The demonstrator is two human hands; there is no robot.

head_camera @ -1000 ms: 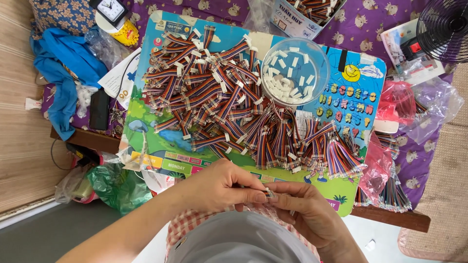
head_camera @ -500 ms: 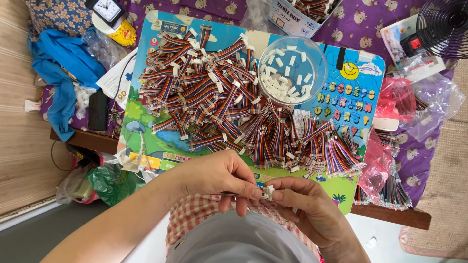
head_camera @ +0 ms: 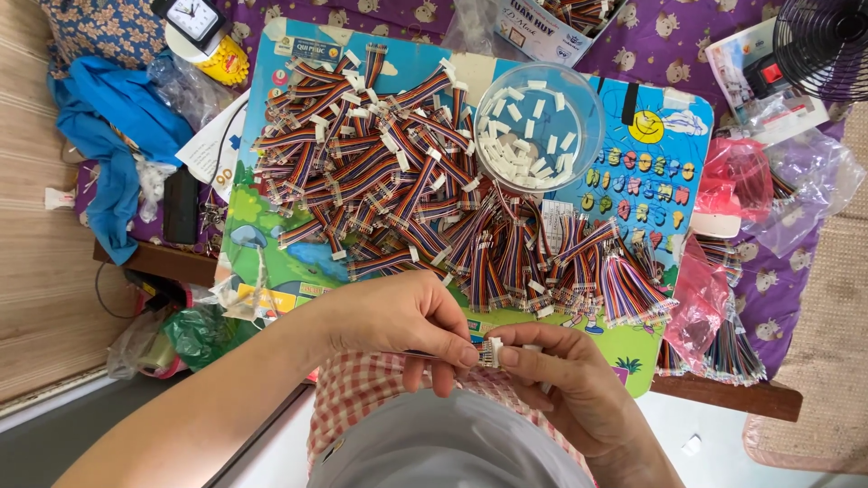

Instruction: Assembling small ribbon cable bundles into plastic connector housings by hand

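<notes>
Both hands have drifted slightly toward the lap since half a second ago; the pinch between them looks unchanged, and nothing on the tabletop (head_camera: 723, 398) has moved.

Left hand (head_camera: 398, 321): thumb and forefinger pressed together on the striped ribbon cable (head_camera: 425, 354), close to its end. Right hand (head_camera: 565, 380): thumb and forefinger pinching the small white connector (head_camera: 494, 351). The two grips meet almost fingertip to fingertip, over the checked cloth (head_camera: 362, 398) on the lap, just in front of the near edge of the play mat (head_camera: 633, 352).

Orientation: the cable's long axis runs roughly left to right across the view, nearly level. Its free end points right, into the connector; the rest trails left under the left fingers and is mostly hidden.

Judgement on doing the step well: keep cable and connector on one line, hold the cable close to its tip so it does not buckle, and push straight, not at an angle. Whether the end is fully seated cannot be told; the fingers cover the joint.

Beyond: heap of finished striped cables (head_camera: 434, 208) on the mat, clear bowl (head_camera: 579, 99) of loose white connectors behind it.
</notes>
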